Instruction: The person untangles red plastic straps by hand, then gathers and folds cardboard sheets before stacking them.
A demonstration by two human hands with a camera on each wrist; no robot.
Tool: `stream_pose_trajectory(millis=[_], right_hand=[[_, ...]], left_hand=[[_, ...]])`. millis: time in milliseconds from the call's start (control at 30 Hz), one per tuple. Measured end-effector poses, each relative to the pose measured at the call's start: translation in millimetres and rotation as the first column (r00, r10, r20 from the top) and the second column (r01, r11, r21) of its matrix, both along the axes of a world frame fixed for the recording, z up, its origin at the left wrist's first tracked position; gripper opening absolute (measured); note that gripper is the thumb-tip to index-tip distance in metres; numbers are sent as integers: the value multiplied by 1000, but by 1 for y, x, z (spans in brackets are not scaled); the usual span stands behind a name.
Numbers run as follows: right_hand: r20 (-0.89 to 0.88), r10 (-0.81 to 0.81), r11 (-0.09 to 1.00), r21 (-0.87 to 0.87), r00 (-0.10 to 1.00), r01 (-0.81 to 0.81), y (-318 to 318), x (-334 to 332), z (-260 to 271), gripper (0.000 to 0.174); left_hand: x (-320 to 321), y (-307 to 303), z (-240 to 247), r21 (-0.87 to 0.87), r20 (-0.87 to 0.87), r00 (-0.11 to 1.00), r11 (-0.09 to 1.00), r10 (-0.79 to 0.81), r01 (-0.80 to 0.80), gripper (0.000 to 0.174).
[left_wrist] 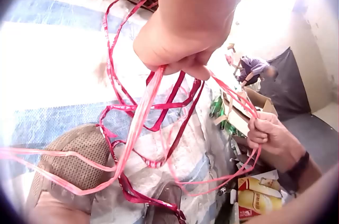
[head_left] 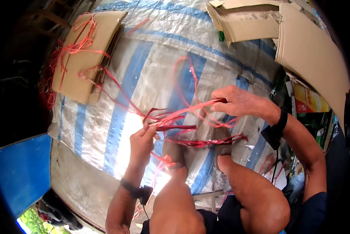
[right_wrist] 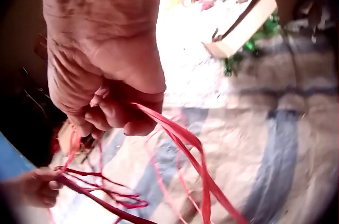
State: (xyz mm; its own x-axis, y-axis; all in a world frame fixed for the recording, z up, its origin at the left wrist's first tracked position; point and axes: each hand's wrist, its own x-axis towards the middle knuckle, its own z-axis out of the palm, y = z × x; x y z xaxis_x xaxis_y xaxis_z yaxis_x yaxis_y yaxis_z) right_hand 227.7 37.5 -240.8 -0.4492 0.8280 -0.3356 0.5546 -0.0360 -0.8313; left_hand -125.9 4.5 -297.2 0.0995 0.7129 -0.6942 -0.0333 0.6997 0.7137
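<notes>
Pink and dark red plastic strips stretch between the two hands. The left hand pinches several strands, light pink and dark red, between thumb and fingers. At the right, the right hand has its fingers curled round the other end of the pink strands, with loops hanging below it. In the right wrist view, strands come out from the curled fingers of the right hand. A dark red strip lies low across the feet. One strand runs to the flat cardboard stack tied with pink strip.
A blue and white striped sheet covers the floor. Large cardboard pieces, green bottles and a yellow and red box lie at the right. A blue panel stands lower left. Another person is in the background.
</notes>
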Motion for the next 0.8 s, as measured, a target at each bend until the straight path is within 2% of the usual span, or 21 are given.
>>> stream_pose_trajectory(millis=[67, 100, 200, 267, 300, 367, 400, 467, 500, 567, 667, 767, 800], right_hand=[[204, 94, 967, 216, 974, -138, 19, 10, 10, 23], [222, 94, 966, 216, 971, -143, 28, 15, 17, 23], [315, 88, 965, 209, 945, -159, 55, 30, 26, 19], [482, 85, 890, 357, 872, -284, 80, 46, 24, 16], [486, 86, 890, 355, 870, -286, 91, 52, 23, 16], [653, -83, 739, 547, 753, -393, 111, 58, 21, 12], [655, -78, 738, 545, 752, -398, 119, 59, 20, 12], [713, -222, 691, 596, 665, -408, 134, 57, 22, 12], [716, -219, 692, 593, 663, -412, 143, 56, 24, 12], [791, -284, 620, 583, 543, -525, 162, 54, 27, 14], [743, -355, 633, 637, 567, -439, 200, 65, 23, 16], [717, -330, 578, 668, 615, -469, 235, 74, 25, 17], [758, -293, 611, 617, 582, -496, 246, 75, 27, 18]], left_hand=[[-1, 3, -10, 39, -44, 996, 996, 78, -76, 32], [-9, 4, -20, 60, -51, 993, 992, 110, -107, 34], [-22, 6, -26, -72, -22, 972, 969, 236, -237, 35], [-28, 2, -35, -101, -19, 969, 964, 245, -246, 32], [-30, -2, -43, -102, 2, 970, 965, 242, -240, 30], [-29, -1, -47, -109, 19, 972, 967, 235, -232, 28], [-26, 1, -47, -119, 20, 965, 959, 263, -259, 27], [-25, 5, -48, -133, 21, 956, 949, 291, -286, 25], [-25, 7, -50, -142, 44, 949, 942, 313, -304, 23], [-24, 10, -54, -153, 69, 940, 934, 335, -322, 22], [-23, 10, -57, -165, 74, 930, 925, 359, -343, 21], [-19, 11, -62, -180, 80, 931, 924, 355, -337, 20], [-18, 12, -63, -186, 98, 930, 924, 355, -334, 20]])
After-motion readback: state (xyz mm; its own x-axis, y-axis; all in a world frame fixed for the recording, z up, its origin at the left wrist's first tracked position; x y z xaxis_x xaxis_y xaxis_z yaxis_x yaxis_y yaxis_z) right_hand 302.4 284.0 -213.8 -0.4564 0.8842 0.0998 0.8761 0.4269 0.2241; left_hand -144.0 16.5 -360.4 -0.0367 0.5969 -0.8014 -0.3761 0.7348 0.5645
